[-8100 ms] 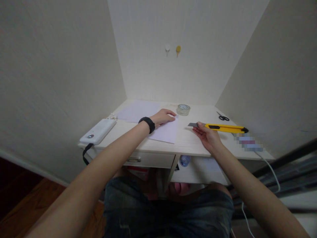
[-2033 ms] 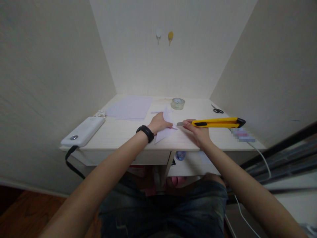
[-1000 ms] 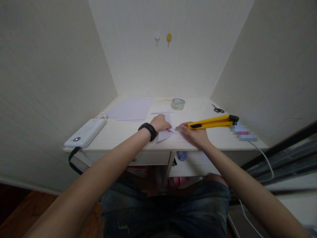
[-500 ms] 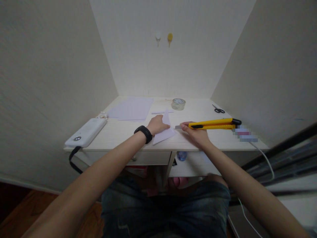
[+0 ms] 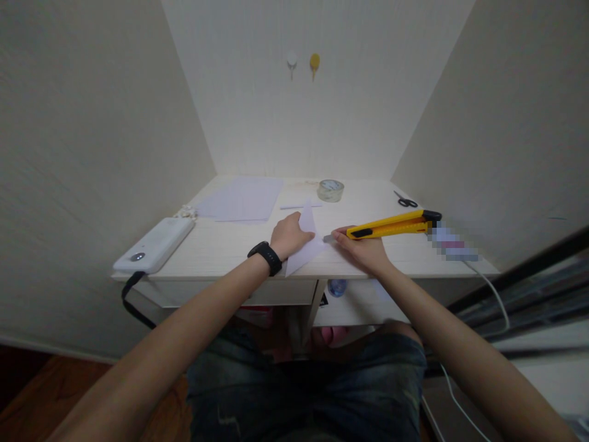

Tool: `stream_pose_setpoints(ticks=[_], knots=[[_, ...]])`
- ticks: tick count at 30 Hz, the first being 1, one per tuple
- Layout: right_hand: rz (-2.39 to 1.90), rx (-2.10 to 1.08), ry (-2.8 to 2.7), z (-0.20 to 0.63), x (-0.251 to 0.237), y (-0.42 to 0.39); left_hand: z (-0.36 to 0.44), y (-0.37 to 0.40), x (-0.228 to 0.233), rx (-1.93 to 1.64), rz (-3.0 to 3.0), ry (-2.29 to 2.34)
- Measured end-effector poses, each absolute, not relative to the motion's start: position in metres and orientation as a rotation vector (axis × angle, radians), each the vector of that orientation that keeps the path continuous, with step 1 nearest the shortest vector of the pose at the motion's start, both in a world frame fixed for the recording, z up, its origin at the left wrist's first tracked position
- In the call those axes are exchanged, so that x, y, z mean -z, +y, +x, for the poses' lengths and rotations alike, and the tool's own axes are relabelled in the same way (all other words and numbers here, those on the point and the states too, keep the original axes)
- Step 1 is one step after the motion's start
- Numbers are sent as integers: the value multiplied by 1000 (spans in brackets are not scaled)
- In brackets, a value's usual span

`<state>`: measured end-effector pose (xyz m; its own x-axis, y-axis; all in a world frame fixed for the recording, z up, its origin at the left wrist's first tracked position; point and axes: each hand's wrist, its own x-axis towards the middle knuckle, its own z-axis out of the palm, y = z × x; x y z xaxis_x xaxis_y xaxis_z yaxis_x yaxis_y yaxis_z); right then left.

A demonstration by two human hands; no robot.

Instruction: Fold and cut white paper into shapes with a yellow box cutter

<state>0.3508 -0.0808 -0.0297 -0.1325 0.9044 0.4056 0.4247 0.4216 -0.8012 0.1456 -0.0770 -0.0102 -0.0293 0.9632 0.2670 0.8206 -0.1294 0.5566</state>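
Note:
My left hand, with a black watch on its wrist, grips a folded piece of white paper on the desk. Its thumb lies on the paper, and the other fingers are partly hidden by the hand. My right hand is closed round a yellow utility knife near its blade end. The short blade points left and meets the paper's right edge; whether it is inside the fold I cannot tell. Just beyond the paper lies a narrow folded strip of paper.
White sheets lie at the back left of the desk. A roll of clear tape stands at the back, black scissors at the right. A white device with a black strap rests at the left edge.
The folded paper has turned slightly under my left hand, its lower corner now nearer me. The knife's rear end has risen a little, and the blade has shifted slightly left.

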Motion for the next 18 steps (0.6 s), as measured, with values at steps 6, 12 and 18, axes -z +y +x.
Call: stream_pose_setpoints(ticks=[6,12,18], knots=[[-1191,-624,-1761,351,28,-81,148,-80,7,-831,2034,1984],[-1203,-658,-1754,350,26,-84,147,-78,8,-828,2051,1981],[-1189,-668,-1759,351,26,-83,146,-78,8,-851,2051,1956]])
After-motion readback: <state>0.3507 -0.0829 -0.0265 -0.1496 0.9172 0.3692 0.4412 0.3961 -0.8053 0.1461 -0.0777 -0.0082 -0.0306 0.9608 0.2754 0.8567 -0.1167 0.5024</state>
